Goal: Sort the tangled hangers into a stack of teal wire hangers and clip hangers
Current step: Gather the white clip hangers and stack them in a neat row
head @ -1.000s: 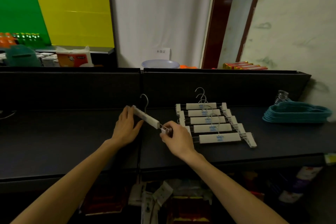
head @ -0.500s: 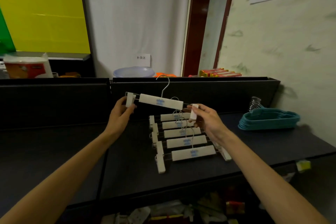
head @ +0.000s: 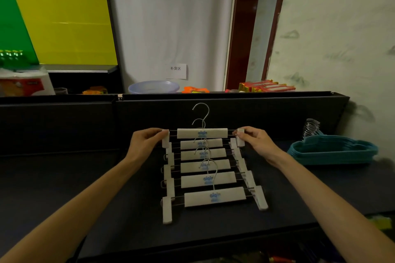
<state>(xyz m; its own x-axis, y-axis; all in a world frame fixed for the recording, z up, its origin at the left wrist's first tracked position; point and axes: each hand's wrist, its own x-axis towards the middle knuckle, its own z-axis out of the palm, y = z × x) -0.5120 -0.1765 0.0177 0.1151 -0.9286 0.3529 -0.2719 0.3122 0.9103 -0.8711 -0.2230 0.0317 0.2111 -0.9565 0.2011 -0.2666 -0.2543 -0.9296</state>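
White clip hanger (head: 202,133) (metal hook) pinched at both ends by left hand (head: 143,143) and right hand (head: 257,142) grips.

Clip hangers, white bar with blue lettering and metal hook: six in all. Five lie in an overlapping row (head: 208,179) on the black table (head: 106,209); one, the top clip hanger (head: 202,133), is held at the far end of the row. End clips: two per hanger. Hands: two, the left hand (head: 145,143) on that hanger's left clip and the right hand (head: 257,141) on its right clip. Teal wire hangers: one stack (head: 333,151) at the table's right end; individual count cannot be told, as the layers merge. Lilac basin (head: 154,87): one. Red and yellow boxes (head: 267,86): several, number unclear. Wall label with characters (head: 176,69): one.
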